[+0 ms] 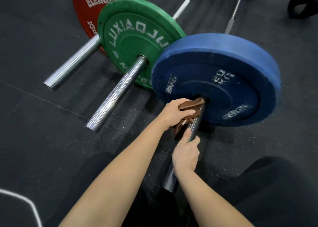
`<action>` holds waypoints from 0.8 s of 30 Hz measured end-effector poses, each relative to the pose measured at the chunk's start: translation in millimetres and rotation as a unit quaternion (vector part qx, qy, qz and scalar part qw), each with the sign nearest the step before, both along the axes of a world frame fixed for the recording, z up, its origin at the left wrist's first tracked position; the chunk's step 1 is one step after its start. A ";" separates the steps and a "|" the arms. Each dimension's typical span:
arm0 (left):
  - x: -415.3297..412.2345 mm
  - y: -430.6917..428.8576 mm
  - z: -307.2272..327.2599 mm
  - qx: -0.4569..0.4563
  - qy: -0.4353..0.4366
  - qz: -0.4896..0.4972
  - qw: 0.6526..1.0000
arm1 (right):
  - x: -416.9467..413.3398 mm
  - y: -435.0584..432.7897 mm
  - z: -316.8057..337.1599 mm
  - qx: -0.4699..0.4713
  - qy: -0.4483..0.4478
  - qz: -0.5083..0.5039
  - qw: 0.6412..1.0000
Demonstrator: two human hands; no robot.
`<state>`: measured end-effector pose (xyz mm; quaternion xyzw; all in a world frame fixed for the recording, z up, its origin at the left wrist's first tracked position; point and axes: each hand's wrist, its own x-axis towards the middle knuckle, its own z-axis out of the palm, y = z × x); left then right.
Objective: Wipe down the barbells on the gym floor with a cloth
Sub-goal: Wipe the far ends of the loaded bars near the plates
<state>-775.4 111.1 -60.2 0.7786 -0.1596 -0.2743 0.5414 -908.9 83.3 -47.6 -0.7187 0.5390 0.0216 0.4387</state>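
Brown cloth (189, 106) is bunched round the nearest barbell sleeve (194, 127), tight against the blue plate (223, 82) hub. Left hand (173, 112) has fingers curled over the cloth, clamping it to the steel. Right hand (185, 153), just below, grips bare sleeve, thumb along the bar. Sleeve is a smooth polished cylinder; cloth is soft and folded. Blue plate is thick matte rubber with a scuffed rim. Green plate (137, 37) and red plate (89, 11) sit alongside. Floor (43, 123) is black speckled rubber.
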 end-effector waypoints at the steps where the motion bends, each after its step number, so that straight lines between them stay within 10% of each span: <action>1: 6.3 -8.2 0.9 0.011 -0.025 0.005 1.000 | 0.7 0.1 -0.6 0.000 -0.001 -0.002 1.000; 24: -3.7 -12.9 4.0 0.001 -0.051 0.041 0.998 | 2.9 -0.2 -3.5 0.010 -0.032 -0.027 0.999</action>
